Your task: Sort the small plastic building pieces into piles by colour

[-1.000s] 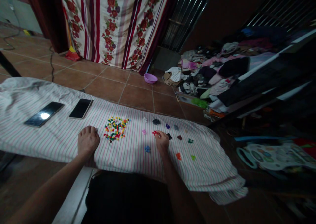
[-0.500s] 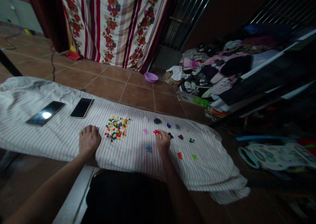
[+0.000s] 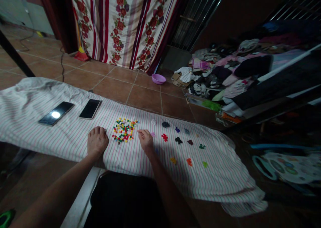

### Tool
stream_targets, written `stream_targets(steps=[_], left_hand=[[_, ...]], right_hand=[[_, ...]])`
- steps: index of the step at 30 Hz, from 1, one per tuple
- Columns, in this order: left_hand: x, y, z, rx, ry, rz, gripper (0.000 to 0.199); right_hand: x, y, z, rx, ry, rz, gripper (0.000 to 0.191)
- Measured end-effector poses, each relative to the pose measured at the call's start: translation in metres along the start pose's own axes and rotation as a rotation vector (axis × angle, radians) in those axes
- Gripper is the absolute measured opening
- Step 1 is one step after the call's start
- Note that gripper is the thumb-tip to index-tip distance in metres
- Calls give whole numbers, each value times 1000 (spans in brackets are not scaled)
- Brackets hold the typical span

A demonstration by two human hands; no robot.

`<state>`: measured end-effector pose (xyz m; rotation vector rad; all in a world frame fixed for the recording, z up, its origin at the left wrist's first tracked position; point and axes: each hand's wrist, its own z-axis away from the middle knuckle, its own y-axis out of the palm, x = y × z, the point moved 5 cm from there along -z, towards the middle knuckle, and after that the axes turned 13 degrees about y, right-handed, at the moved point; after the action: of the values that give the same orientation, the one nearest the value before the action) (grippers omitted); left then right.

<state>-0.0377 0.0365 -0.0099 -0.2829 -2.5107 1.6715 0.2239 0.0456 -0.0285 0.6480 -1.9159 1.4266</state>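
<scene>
A mixed pile of small coloured pieces (image 3: 124,130) lies on the striped cloth (image 3: 120,161). Left of it my left hand (image 3: 97,141) rests on the cloth, fingers curled, whatever they hold being too small to make out. My right hand (image 3: 145,140) is just right of the pile, fingertips pinched together; nothing can be made out between them. Beyond that hand are small single-colour groups: red (image 3: 164,137), black (image 3: 178,140), dark grey (image 3: 165,124), brown (image 3: 190,142), dark green (image 3: 202,146), yellow (image 3: 173,160), orange (image 3: 189,162) and lime green (image 3: 205,164). A pink group (image 3: 152,134) is partly hidden.
Two phones, one reflecting light (image 3: 56,113) and one dark (image 3: 90,108), lie on the cloth's left part. Behind are a tiled floor, a purple basin (image 3: 158,79), a floral curtain (image 3: 120,27) and a heap of clothes (image 3: 225,67).
My right hand has moved left from the red group towards the mixed pile, uncovering the yellow group and covering most of the blue one. The view has shifted slightly; my left hand stays beside the pile.
</scene>
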Motion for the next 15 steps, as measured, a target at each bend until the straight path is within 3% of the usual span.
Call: stream_targets(steps=[6, 15], left_hand=[[0, 1, 1, -19, 6, -12, 21], [0, 0, 0, -17, -2, 17, 19]], right_hand=[[12, 29, -16, 66, 29, 92, 27], [14, 35, -20, 113, 42, 204, 24]])
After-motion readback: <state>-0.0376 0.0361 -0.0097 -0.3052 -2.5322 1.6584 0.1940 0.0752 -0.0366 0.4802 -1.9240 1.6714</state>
